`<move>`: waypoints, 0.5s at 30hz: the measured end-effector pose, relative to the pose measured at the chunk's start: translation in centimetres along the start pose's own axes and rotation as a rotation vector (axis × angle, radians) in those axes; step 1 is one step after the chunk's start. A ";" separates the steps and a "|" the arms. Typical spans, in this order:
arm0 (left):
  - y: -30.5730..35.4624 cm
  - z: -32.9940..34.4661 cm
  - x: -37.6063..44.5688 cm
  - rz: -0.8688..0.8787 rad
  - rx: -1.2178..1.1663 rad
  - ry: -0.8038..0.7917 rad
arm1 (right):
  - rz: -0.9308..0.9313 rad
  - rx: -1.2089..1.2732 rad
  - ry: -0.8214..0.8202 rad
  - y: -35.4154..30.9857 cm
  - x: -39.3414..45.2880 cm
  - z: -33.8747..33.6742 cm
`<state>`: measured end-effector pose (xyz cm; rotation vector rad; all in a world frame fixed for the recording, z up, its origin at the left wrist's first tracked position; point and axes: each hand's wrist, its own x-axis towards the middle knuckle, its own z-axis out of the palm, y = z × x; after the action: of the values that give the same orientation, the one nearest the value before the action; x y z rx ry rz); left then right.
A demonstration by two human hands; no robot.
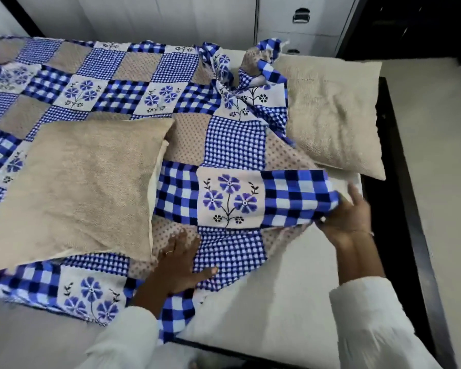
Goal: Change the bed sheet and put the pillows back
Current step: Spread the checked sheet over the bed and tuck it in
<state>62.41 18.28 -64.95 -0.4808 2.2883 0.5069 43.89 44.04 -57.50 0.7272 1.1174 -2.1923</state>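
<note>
Your left hand (180, 258): flat, fingers spread, pressing the bed sheet (232, 198) onto the mattress (274, 296) just beside the near pillow (75, 187).
Your right hand (343, 213): fingers curled round a raised fold of the sheet's edge, over bare mattress.
Bed sheet: blue checked patchwork with flower squares, spread across the left part of the bed, bunched and pulled back at the far right corner.
Near pillow: beige, lying on top of the sheet.
Far pillow (333, 113): beige, on the mattress at right, sheet edge touching it.
Bed frame (399, 161): dark, along the right side.
Cabinet (301, 20): pale, behind the bed.
</note>
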 end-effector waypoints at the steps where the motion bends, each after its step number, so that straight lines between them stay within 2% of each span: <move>1: 0.1 0.3 0.0 -0.002 0.003 0.020 | -0.084 0.063 0.078 0.2 -0.1 -1.7; 2: 0.4 0.5 -0.3 -0.006 -0.007 0.042 | -0.141 0.154 0.113 1.1 -0.3 -3.2; 4: 1.3 1.6 -0.7 -0.011 -0.005 0.091 | -0.196 0.338 0.028 4.0 -0.9 -5.2; 6: 1.5 3.4 -1.1 0.077 0.089 0.237 | -0.141 0.365 -0.016 7.4 -1.5 -6.0; 8: 1.3 5.8 -1.9 0.177 0.139 0.372 | -0.093 0.189 -0.026 10.5 -2.0 -5.8; 10: 1.3 7.8 -3.1 0.217 0.139 0.464 | -0.126 -0.216 0.002 12.3 -2.4 -4.7; 12: 1.4 8.3 -4.6 0.213 0.137 0.518 | -0.028 -0.465 -0.069 11.9 -3.4 -3.3; 14: 1.7 8.3 -5.6 0.109 0.121 0.549 | 0.122 -0.545 -0.182 9.9 -4.8 -3.4; 15: 1.5 8.6 -6.1 0.090 0.096 0.574 | 0.148 -0.501 -0.161 9.0 -5.0 -3.8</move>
<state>70.70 24.90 -65.83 -0.5271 2.8786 0.3246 54.39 44.03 -60.80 0.3909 1.4009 -1.7092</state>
